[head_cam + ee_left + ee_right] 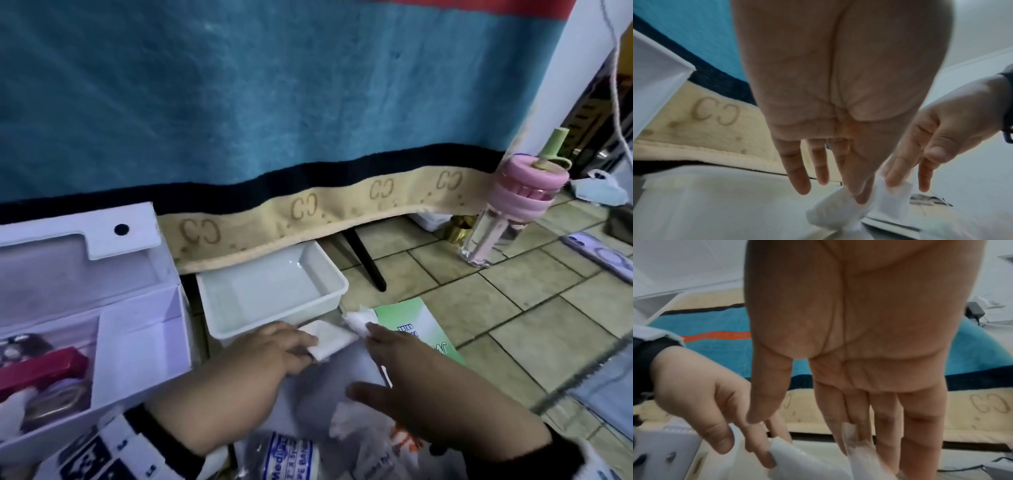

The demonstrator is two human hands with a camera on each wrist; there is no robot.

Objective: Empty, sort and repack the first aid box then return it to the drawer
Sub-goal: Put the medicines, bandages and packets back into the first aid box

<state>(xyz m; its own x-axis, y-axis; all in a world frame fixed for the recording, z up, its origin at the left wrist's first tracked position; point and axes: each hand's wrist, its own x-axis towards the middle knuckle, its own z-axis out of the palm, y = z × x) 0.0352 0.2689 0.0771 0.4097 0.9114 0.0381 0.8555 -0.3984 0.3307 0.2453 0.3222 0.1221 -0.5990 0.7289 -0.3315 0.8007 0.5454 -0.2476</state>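
Observation:
My left hand (pixel 308 346) pinches a flat white gauze pad (pixel 334 337) between thumb and fingers, just in front of the white tray (pixel 334 267). The left wrist view shows the thumb tip of that hand (pixel 838 191) on the gauze pad (pixel 830 211). My right hand (pixel 371 330) is stretched out with straight fingers. They touch the crumpled white end (pixel 358 317) of the same material, thumb held apart. In the right wrist view that white end (pixel 851 434) lies against the right hand's fingers (pixel 885 421). The open white first aid box (pixel 144 329) stands at the left with a red item (pixel 44 366) inside.
A bagged bandage roll (pixel 284 455) and other packets lie near me on a white sheet. A green booklet (pixel 414 322) lies under my right fingers. A blue blanket (pixel 239 102) hangs behind the tray. A pink-lidded bottle (pixel 507 212) and a black leg (pixel 366 260) stand on the tiled floor.

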